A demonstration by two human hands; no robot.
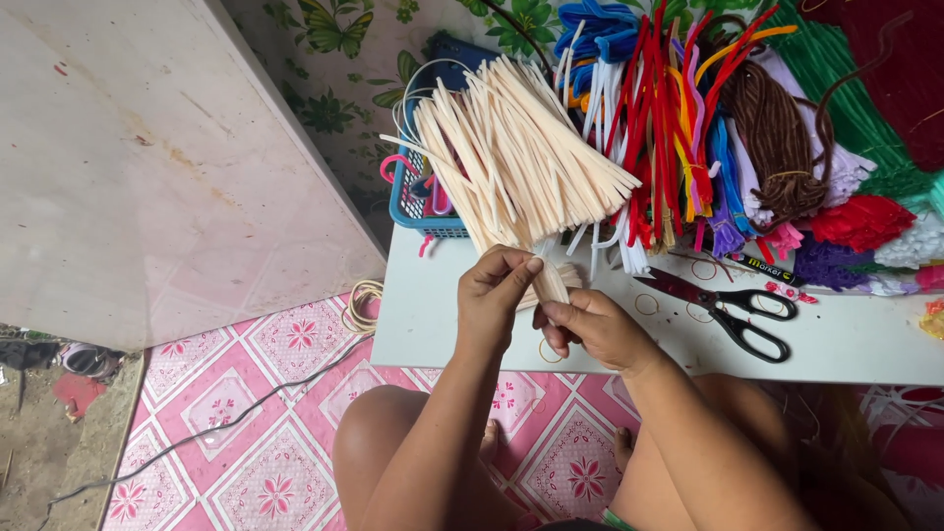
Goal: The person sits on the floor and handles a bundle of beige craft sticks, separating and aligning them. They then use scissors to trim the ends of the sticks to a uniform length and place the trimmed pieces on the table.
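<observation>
A: Where is the cream bundle of strips (516, 147) relative to the white table (865, 344)?

B: Above the table's near left edge, fanned up and away from the person, its narrow lower end gathered between both hands.

A: State of the left hand (495, 295)?

B: Fingers curled and pressed together around the bundle's gathered base, thumb against the strips.

A: And the right hand (590, 329)?

B: Just right of the left hand, over the table's front edge; thumb and forefinger pinch the lowest end of the bundle.

A: What else lies on the table?

B: Black-handled scissors (733, 310) to the right of the hands; heaps of coloured pipe cleaners (688, 118) along the far side; a blue basket (418, 211) at the far left corner.
</observation>
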